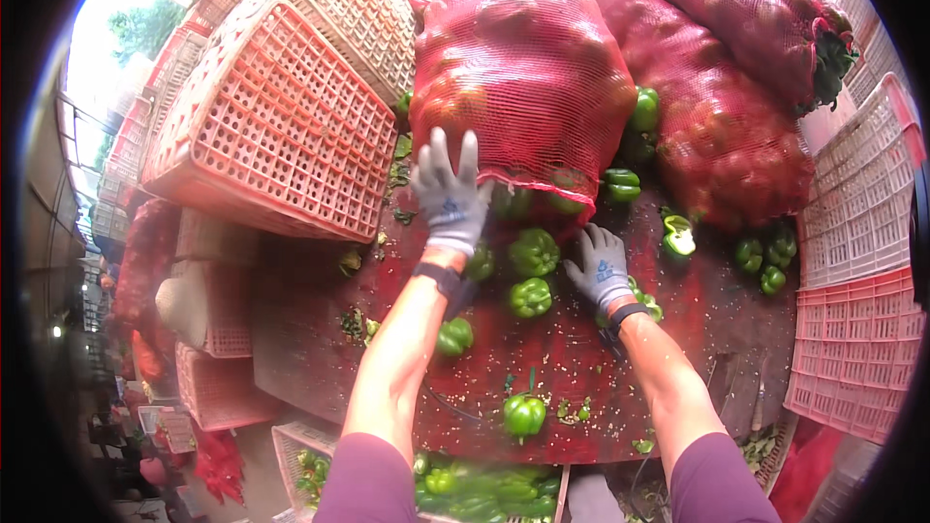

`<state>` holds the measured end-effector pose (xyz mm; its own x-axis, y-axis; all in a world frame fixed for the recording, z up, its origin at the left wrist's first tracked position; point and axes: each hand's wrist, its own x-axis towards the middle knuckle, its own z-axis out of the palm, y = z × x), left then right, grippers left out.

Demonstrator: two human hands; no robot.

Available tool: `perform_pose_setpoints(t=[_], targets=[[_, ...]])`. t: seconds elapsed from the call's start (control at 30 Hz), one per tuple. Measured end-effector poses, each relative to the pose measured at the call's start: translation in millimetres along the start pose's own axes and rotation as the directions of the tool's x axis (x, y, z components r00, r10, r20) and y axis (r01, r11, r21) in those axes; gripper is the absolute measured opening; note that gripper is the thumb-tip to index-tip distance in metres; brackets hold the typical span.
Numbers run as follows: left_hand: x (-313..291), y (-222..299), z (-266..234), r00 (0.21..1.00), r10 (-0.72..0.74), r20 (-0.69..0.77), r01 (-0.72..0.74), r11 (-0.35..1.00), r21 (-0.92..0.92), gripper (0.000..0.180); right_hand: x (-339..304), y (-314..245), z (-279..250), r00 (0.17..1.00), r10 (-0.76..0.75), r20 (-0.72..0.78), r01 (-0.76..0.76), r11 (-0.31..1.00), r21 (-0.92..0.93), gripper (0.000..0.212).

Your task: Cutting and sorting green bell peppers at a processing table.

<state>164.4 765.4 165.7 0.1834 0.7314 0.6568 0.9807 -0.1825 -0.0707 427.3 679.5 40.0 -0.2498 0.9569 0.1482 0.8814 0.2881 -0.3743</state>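
A red mesh sack [523, 68] full of green bell peppers lies on the red-stained table, its open mouth toward me. Peppers show at the opening. My left hand [452, 208], in a grey glove, is open with fingers spread at the left side of the mouth; whether it presses on the mesh I cannot tell. By the right corner of the mouth is my gloved right hand [601, 269], fingers stretched and apart, palm hidden. Loose bell peppers [532, 297] lie between my hands, and a single green bell pepper [524, 415] sits nearer to me.
More filled mesh sacks [712, 107] are piled at the far right. Stacked orange crates [291, 126] stand on the left, pink and white crates [857, 329] on the right. A crate of peppers [484, 492] is below the near edge. A cut pepper [679, 236] and scraps litter the table.
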Motion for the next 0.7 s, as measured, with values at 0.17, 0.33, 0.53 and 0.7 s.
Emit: perform_pose_setpoints(t=[0.17, 0.33, 0.53, 0.7], targets=[[58, -14, 5, 0.998, -0.053, 0.034, 0.057, 0.99, -0.129, 0.071, 8, -2, 16, 0.998, 0.006, -0.069, -0.004, 1.0, 0.019, 0.071], [50, -24, -38, 0.991, -0.095, 0.092, 0.129, 0.835, -0.535, 0.024, 12, 2, 21, 1.0, 0.004, 0.021, -0.003, 0.999, -0.05, 0.068], [10, 16, -105, 0.982, 0.123, 0.145, -0.006, 0.781, -0.625, 0.035, 11, 8, 27, 0.997, 0.065, -0.039, -0.068, 0.994, -0.089, 0.057], [-28, -29, -62, 0.828, -0.108, 0.55, 0.485, 0.63, -0.606, 0.027, 16, 0, 19, 0.986, 0.142, 0.086, -0.133, 0.986, -0.1, 0.053]])
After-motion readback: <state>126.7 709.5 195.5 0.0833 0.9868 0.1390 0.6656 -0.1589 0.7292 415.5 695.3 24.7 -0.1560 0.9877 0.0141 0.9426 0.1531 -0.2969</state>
